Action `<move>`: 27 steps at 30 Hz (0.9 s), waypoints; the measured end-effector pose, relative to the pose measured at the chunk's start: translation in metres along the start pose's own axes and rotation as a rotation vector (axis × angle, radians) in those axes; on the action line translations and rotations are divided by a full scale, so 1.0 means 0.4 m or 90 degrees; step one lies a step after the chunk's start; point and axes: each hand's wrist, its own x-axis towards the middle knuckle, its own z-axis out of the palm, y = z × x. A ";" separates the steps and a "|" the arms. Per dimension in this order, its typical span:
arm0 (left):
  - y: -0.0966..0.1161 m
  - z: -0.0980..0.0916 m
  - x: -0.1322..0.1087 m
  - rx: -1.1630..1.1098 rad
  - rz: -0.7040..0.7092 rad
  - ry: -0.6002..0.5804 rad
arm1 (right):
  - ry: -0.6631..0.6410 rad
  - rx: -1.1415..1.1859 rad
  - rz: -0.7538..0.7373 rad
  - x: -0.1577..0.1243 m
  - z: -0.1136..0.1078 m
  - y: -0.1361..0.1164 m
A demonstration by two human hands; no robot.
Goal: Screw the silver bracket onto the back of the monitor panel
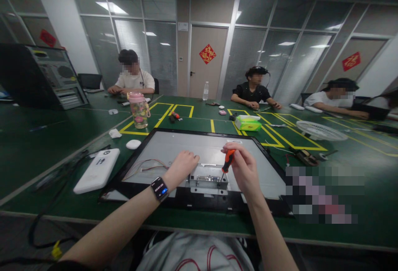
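Note:
A flat display panel with a black frame lies on the table in front of me. Near its front edge sits a silver metal box with connectors along its side. My left hand rests at the box's left end, its fingers curled over the edge. In my right hand is an orange and black screwdriver, held tilted, its tip down at the box's right end. Thin coloured wires run across the panel to the left. The screw under the tip is too small to make out.
Left of the panel lie a white power bank, a white round case and black cables. A pink-lidded bottle and a tissue pack stand beyond. A computer case is far left. Three people sit across the green table.

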 end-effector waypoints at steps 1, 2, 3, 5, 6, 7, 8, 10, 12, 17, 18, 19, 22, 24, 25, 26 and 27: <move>0.000 -0.002 -0.002 -0.001 -0.001 0.000 | 0.000 -0.005 -0.004 0.000 -0.001 0.001; 0.001 -0.004 -0.003 -0.002 -0.001 0.000 | 0.001 -0.008 -0.003 0.000 -0.001 0.002; 0.001 -0.005 -0.004 -0.004 -0.001 0.001 | 0.004 -0.008 0.005 0.000 -0.001 0.003; 0.001 -0.004 -0.005 -0.007 0.001 0.002 | 0.006 0.004 0.028 -0.001 0.000 0.002; 0.000 -0.003 -0.005 -0.008 0.002 0.002 | 0.005 0.016 0.038 -0.001 0.001 0.001; 0.000 -0.002 -0.005 -0.009 0.002 0.002 | 0.003 0.029 0.045 0.000 0.003 -0.001; 0.000 -0.002 -0.004 -0.010 0.002 0.001 | 0.001 0.041 0.046 0.001 0.005 -0.003; -0.001 -0.001 -0.002 -0.015 0.001 -0.006 | -0.004 0.052 0.030 0.003 0.007 -0.005; 0.000 -0.004 -0.001 -0.019 -0.001 -0.015 | -0.007 0.047 0.004 0.004 0.007 -0.004; 0.001 -0.012 0.000 -0.025 -0.004 -0.028 | -0.017 0.065 0.043 0.001 0.005 0.001; 0.001 -0.012 0.000 -0.025 -0.004 -0.026 | -0.020 0.075 0.049 0.000 0.006 0.000; 0.001 -0.011 0.000 -0.025 -0.005 -0.025 | -0.020 0.084 0.050 0.001 0.007 -0.001; 0.000 -0.008 0.000 -0.024 -0.005 -0.021 | -0.004 0.079 0.034 0.003 0.009 -0.004; -0.001 -0.007 0.000 -0.023 -0.004 -0.021 | 0.003 0.058 0.014 0.004 0.005 -0.002; 0.000 -0.007 0.000 -0.023 -0.003 -0.022 | 0.005 0.047 0.007 0.004 0.003 0.000; 0.000 -0.008 0.000 -0.023 -0.001 -0.023 | 0.006 0.037 0.006 0.004 0.001 0.002; 0.000 -0.009 0.000 -0.022 0.000 -0.025 | 0.007 0.029 0.010 0.003 -0.001 0.004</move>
